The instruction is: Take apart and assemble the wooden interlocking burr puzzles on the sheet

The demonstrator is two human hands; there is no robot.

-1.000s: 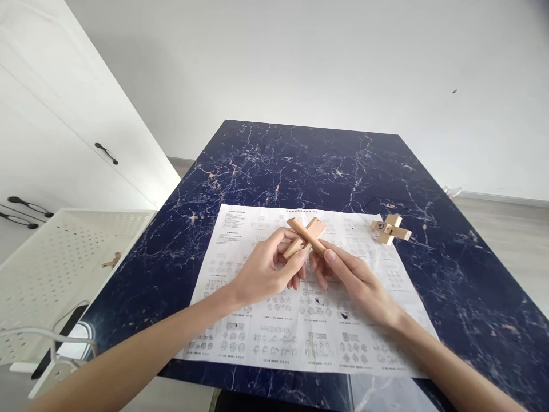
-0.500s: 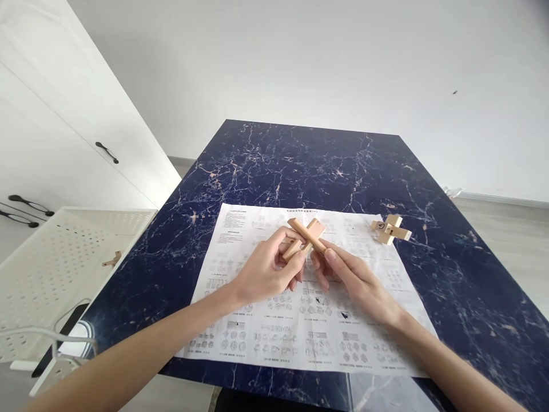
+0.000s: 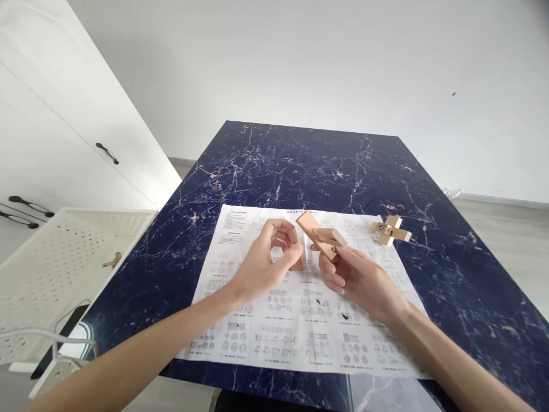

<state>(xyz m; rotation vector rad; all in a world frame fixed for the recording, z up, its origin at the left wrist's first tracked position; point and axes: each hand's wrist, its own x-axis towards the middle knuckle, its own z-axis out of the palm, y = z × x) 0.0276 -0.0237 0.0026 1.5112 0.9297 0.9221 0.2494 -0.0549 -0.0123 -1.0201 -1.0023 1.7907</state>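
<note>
My left hand (image 3: 262, 264) grips a short wooden puzzle piece (image 3: 298, 256) between thumb and fingers, held upright just above the printed sheet (image 3: 274, 320). My right hand (image 3: 358, 277) holds a longer notched wooden bar (image 3: 322, 236), tilted, its far end pointing up and left. The two pieces are apart, a small gap between them. An assembled wooden cross puzzle (image 3: 390, 230) lies on the sheet's far right corner, beyond my right hand.
The sheet of diagrams lies on a dark blue marbled table (image 3: 300, 166). Left of the table stands a white perforated tray (image 3: 55, 263) with a small wooden piece (image 3: 112, 261) in it. White cabinets with black handles (image 3: 107, 153) line the left wall.
The crossed wooden pieces that both hands held together have come apart. My left hand now keeps the short piece and my right hand has drawn the longer bar off to the right.
</note>
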